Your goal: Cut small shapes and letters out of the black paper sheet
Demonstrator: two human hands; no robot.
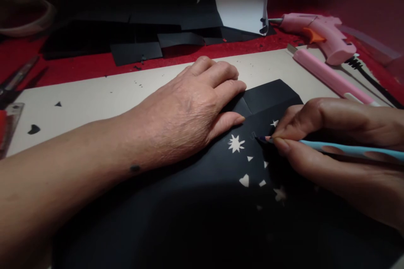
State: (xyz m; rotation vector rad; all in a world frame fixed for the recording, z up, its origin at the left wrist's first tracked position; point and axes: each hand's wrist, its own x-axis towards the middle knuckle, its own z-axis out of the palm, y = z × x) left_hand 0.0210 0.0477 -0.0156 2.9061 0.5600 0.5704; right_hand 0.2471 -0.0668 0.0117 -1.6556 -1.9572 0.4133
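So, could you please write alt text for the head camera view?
A right hand presses a blue craft knife onto black paper with star-shaped holes, while the left hand holds the paper flat. A pink glue gun lies behind on the red table.

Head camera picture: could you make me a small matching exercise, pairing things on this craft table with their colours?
Things:
1. glue gun
2. sheet under the left hand with star cut-outs
3. craft knife in the right hand
4. tablecloth

Colours:
a. red
b. light blue
c. pink
d. black

Pairs: 1-c, 2-d, 3-b, 4-a
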